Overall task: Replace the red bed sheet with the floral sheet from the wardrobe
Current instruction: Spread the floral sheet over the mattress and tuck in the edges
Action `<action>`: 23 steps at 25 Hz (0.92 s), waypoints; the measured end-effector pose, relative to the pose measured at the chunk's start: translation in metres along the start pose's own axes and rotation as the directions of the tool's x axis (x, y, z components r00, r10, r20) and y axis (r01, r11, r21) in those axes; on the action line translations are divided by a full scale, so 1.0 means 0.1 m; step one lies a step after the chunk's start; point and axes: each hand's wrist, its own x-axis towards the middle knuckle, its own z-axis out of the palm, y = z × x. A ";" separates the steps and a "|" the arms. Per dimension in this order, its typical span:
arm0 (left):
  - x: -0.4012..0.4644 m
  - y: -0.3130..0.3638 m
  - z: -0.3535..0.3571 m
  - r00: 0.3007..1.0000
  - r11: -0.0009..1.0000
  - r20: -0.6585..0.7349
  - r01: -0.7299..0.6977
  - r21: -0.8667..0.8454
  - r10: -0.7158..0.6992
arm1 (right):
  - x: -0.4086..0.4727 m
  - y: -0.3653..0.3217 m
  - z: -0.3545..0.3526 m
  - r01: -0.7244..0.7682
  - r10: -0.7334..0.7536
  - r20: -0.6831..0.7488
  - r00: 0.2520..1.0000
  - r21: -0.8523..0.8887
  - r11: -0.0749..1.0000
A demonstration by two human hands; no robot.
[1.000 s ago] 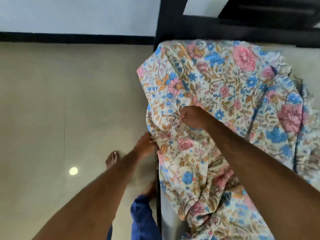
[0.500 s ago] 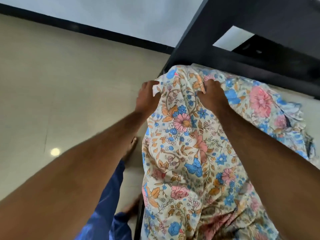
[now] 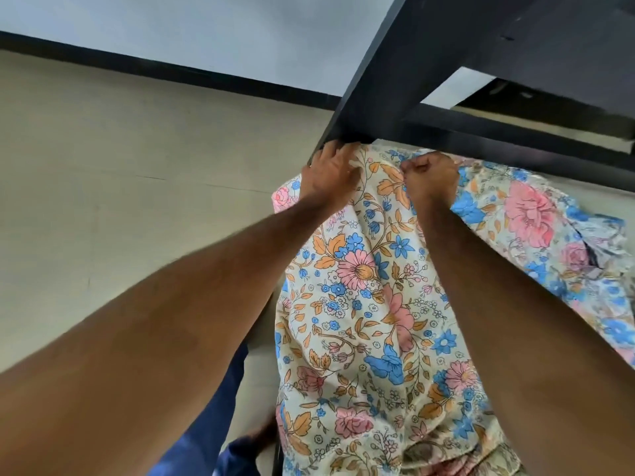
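The floral sheet point(image 3: 364, 304), cream with pink, blue and orange flowers, lies rumpled over the bed and hangs down its left side. My left hand point(image 3: 328, 173) grips the sheet's edge at the bed's far left corner, right under the black headboard point(image 3: 446, 128). My right hand point(image 3: 429, 180) is curled into a fist pinching the sheet a little to the right, also at the headboard. No red sheet is in view.
Beige tiled floor point(image 3: 120, 201) spreads to the left, bounded by a black skirting and a pale wall point(image 3: 206, 32). The black bed frame rises at the upper right. My blue trouser leg point(image 3: 206, 424) and a bare foot stand close to the bed's side.
Both hands have carried the sheet's edge from the bed's side up toward the headboard corner, and my view has swung with them toward the head of the bed.
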 end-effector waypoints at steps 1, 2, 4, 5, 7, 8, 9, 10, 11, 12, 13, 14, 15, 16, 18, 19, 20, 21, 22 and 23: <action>-0.03 0.05 0.02 0.998 0.994 0.010 -0.069 0.089 0.069 | 0.06 0.04 -0.04 -0.038 0.038 -0.011 0.999 0.006 0.999; -0.06 0.10 0.04 0.988 0.978 0.030 -0.152 0.144 0.149 | 0.15 0.12 -0.09 -0.082 0.082 -0.024 0.996 0.004 0.997; -0.09 0.23 0.09 0.941 0.911 0.112 -0.337 0.238 0.318 | 0.33 0.30 -0.26 -0.173 0.171 -0.066 0.983 -0.027 0.985; -0.08 0.29 0.13 0.913 0.868 0.165 -0.405 0.286 0.372 | 0.41 0.38 -0.33 -0.209 0.202 -0.092 0.975 -0.075 0.975; -0.01 0.40 0.14 0.891 0.832 0.249 -0.447 0.328 0.381 | 0.52 0.49 -0.38 -0.250 0.235 -0.120 0.965 -0.133 0.959; 0.03 0.43 0.14 0.895 0.844 0.268 -0.432 0.319 0.357 | 0.56 0.52 -0.36 -0.251 0.239 -0.114 0.964 -0.107 0.962; 0.06 0.44 0.13 0.900 0.853 0.276 -0.416 0.316 0.337 | 0.55 0.51 -0.35 -0.255 0.248 -0.086 0.965 -0.083 0.963; 0.07 0.43 0.14 0.903 0.851 0.276 -0.410 0.328 0.329 | 0.55 0.50 -0.33 -0.245 0.242 -0.059 0.968 -0.035 0.969; 0.08 0.41 0.15 0.902 0.841 0.276 -0.417 0.344 0.334 | 0.52 0.48 -0.35 -0.235 0.235 -0.044 0.971 0.004 0.972; 0.09 0.38 0.17 0.897 0.830 0.276 -0.430 0.356 0.346 | 0.55 0.54 -0.39 -0.221 0.223 -0.040 0.974 0.038 0.974; 0.10 0.35 0.19 0.894 0.823 0.272 -0.437 0.362 0.356 | 0.53 0.57 -0.45 -0.199 0.200 -0.055 0.978 0.012 0.980; 0.11 0.33 0.21 0.894 0.820 0.259 -0.441 0.365 0.366 | 0.53 0.62 -0.51 -0.180 0.177 -0.064 0.982 -0.054 0.982; 0.11 0.35 0.25 0.895 0.817 0.246 -0.442 0.371 0.373 | 0.54 0.66 -0.56 -0.160 0.155 -0.052 0.987 -0.126 0.979; 0.12 0.36 0.28 0.896 0.815 0.236 -0.441 0.375 0.376 | 0.57 0.73 -0.56 -0.114 0.111 -0.033 0.993 -0.144 0.983; 0.13 0.40 0.37 0.900 0.816 0.227 -0.434 0.383 0.372 | 0.61 0.83 -0.55 -0.070 0.069 -0.010 0.998 -0.099 0.993; 0.13 0.40 0.41 0.899 0.800 0.226 -0.437 0.412 0.375 | 0.66 0.88 -0.57 -0.100 0.098 -0.024 0.995 -0.088 0.991; 0.12 0.38 0.43 0.898 0.778 0.220 -0.441 0.448 0.382 | 0.70 0.91 -0.62 -0.164 0.161 -0.056 0.985 -0.053 0.985; 0.11 0.36 0.46 0.894 0.761 0.207 -0.448 0.469 0.398 | 0.77 0.96 -0.71 -0.239 0.238 -0.074 0.968 -0.002 0.971; 0.11 0.35 0.47 0.880 0.740 0.210 -0.473 0.479 0.427 | 0.81 1.00 -0.84 -0.307 0.310 -0.066 0.948 0.052 0.950; 0.12 0.37 0.48 0.853 0.697 0.236 -0.518 0.496 0.466 | 0.86 1.06 -0.96 -0.371 0.374 -0.040 0.926 0.078 0.925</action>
